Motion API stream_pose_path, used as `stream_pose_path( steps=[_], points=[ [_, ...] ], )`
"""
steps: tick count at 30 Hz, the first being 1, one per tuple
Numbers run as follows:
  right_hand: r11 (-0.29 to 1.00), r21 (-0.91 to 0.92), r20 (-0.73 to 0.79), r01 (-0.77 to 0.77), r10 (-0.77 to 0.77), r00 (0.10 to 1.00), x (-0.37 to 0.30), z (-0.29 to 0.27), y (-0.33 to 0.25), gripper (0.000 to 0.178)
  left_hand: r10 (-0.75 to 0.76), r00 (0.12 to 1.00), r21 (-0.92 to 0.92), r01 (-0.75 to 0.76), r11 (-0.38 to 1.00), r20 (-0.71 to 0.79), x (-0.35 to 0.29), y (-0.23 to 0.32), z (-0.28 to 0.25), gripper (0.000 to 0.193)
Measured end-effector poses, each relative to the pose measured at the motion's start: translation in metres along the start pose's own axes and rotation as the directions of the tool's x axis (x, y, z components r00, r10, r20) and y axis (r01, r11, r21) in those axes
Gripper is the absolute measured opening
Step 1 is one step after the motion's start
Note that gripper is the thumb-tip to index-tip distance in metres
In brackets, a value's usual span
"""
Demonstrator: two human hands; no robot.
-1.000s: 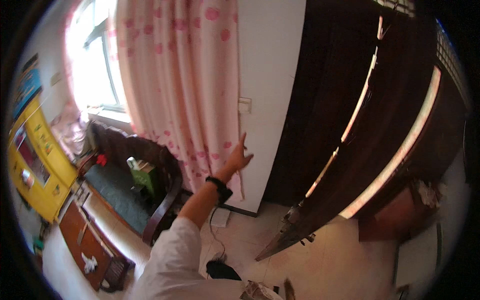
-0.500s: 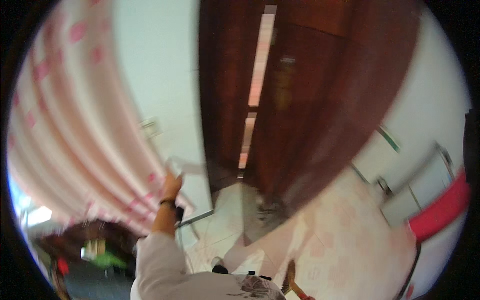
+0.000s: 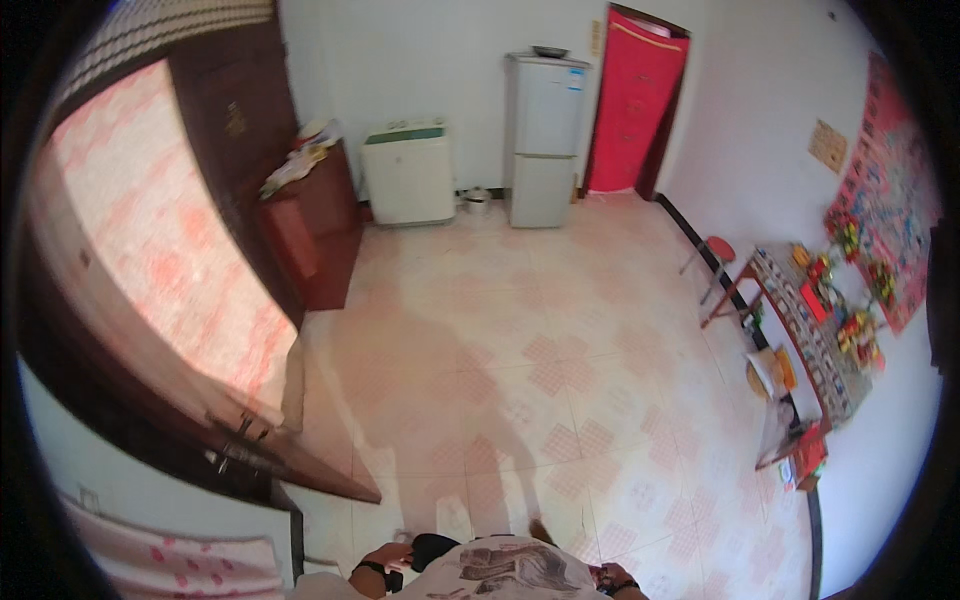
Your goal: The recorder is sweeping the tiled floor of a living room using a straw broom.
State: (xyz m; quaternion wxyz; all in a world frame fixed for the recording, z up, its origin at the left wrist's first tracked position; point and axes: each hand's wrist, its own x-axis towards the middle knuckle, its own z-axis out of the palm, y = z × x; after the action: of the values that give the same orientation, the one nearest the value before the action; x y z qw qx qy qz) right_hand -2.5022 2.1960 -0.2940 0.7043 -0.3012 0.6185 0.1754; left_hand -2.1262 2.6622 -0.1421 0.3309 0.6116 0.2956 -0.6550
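Observation:
At the lower edge, my left hand (image 3: 392, 555) hangs low beside my body, a dark band on its wrist. Right next to it is a black rounded thing (image 3: 433, 551); whether the hand touches it I cannot tell. My right hand (image 3: 606, 574) is low on the other side of my pale printed shirt (image 3: 510, 570), with a dark band at its wrist. Its fingers are small and partly hidden, so their grip does not show. The double wooden door (image 3: 235, 130) at the left stands open onto a bright patterned ground.
A red-brown cabinet (image 3: 325, 230), a washing machine (image 3: 408, 178) and a grey fridge (image 3: 545, 145) line the far side. A red curtain (image 3: 638, 110) covers a doorway. Along the right wall are a red stool (image 3: 718, 247) and a long decorated table (image 3: 800, 310). Tiled floor (image 3: 480, 350) lies between.
The view has swung right, from the nearly closed door and pink curtain to the whole room. The door now stands wide. My left hand, earlier stretched toward the curtain, is down by my body.

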Motion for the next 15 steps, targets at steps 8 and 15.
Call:
stream_pose_path(
  steps=[8, 15],
  points=[
    [0.932, 0.361, -0.042, -0.019, 0.037, 0.998, -0.001, -0.035, 0.018, 0.021, 0.57, 0.809, 0.249, -0.527, 0.813, -0.147, 0.05, 0.201, 0.027, 0.033],
    [0.866, 0.501, -0.114, -0.004, 0.071, 0.991, 0.007, -0.069, -0.033, 0.02, 0.277, 0.948, 0.694, -0.093, 0.714, -0.157, 0.042, 0.368, 0.139, 0.028]
  ],
)
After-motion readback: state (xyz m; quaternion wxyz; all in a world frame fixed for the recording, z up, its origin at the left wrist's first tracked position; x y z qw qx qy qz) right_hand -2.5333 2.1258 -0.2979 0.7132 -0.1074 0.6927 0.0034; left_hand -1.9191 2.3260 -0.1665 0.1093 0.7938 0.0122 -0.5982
